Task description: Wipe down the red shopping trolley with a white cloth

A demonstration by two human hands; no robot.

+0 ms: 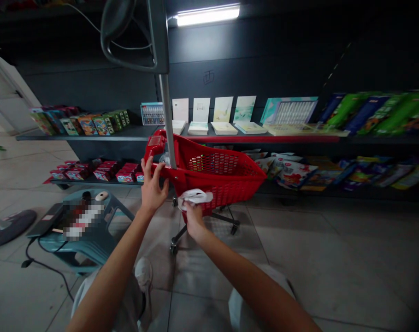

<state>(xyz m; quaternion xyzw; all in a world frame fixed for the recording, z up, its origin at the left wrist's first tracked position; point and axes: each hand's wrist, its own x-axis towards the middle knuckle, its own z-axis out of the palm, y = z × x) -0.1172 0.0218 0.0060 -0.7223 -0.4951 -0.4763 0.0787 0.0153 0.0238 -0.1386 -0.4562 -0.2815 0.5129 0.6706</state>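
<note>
A red plastic shopping cart [223, 166] with a perforated basket stands on black wheeled legs in front of me. My left hand [154, 189] is at the handle end, fingers spread and stretched up, with the fingertips against the red frame or right beside it. Bunched in my right hand [194, 216] is a white cloth [197, 197], pressed to the lower side of the basket near the handle. The fingers behind the cloth are partly hidden. A grey metal pole [166, 106] rises at the handle end, topped by a dark frame [161, 41].
Behind the cart, a dark shelf [133, 133] carries books [201, 110], boxes and bagged goods. More snack bags [294, 170] lie on the lower shelf. At left stands a blue-green stool [91, 249] with devices and a trailing cable [53, 267]. A round base [14, 228] sits farther left.
</note>
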